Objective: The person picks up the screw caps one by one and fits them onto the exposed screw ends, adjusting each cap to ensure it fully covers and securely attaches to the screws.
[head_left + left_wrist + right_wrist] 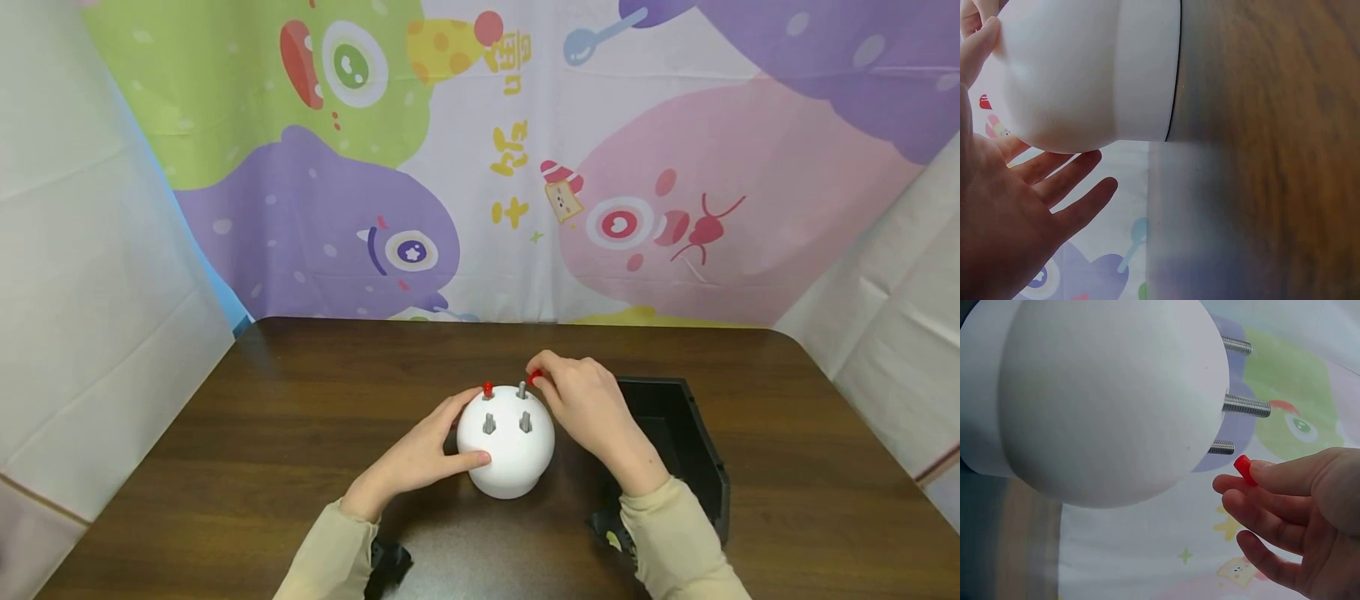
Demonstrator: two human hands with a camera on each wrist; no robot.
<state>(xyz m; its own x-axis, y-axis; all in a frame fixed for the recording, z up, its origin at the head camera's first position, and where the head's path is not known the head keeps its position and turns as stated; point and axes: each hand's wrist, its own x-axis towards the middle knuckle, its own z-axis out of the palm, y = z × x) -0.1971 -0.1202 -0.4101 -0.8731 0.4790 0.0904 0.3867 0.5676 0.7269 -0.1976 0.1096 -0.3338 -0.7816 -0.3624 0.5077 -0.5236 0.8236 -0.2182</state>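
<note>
A white dome point(510, 467) stands on the table with metal threaded posts sticking out of its top. One post at the back left wears a red cap point(487, 389); the back right post point(522, 389) and the two front posts are bare. My left hand point(420, 454) holds the dome's left side, thumb in front and fingers behind. Between thumb and index finger, my right hand point(588, 408) pinches a second red cap point(1244, 467). That cap is beside the back right post, apart from it. The right wrist view shows bare threaded posts point(1247, 405) close to the right fingertips.
A black tray point(705, 467) sits right of the dome, partly behind the right forearm. Dark items lie by both sleeves, too covered to identify. The brown wooden table point(300, 433) ends at a cartoon-printed curtain point(487, 275), with white cloth on both sides.
</note>
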